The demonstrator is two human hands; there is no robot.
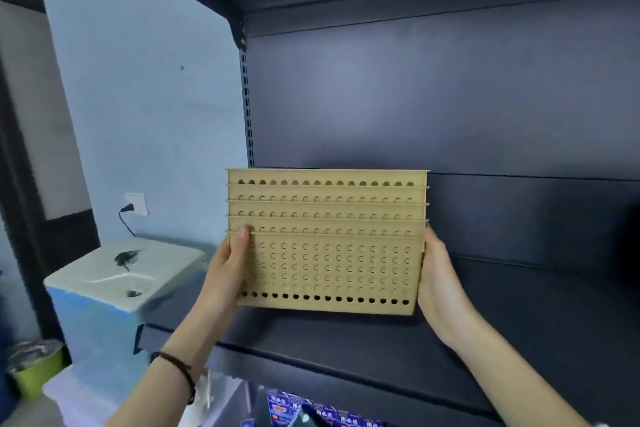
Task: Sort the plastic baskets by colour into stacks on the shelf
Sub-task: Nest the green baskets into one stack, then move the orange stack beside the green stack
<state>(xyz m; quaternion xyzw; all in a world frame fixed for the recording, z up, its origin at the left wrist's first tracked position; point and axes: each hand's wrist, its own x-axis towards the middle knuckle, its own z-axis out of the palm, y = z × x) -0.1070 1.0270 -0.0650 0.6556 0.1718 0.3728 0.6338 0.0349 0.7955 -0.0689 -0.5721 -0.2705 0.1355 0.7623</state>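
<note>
Nested stack of tan baskets (325, 239) held up in front of the dark shelf (519, 305), apparently not yet resting on the shelf board. Risk: upper baskets sliding out of the nest if tilted, since only the lowest one looks gripped. Left hand (227, 264) clamped on the left end, thumb over the front wall. Right hand (438, 270) pressed flat against the right end, fingers hidden behind.
</note>
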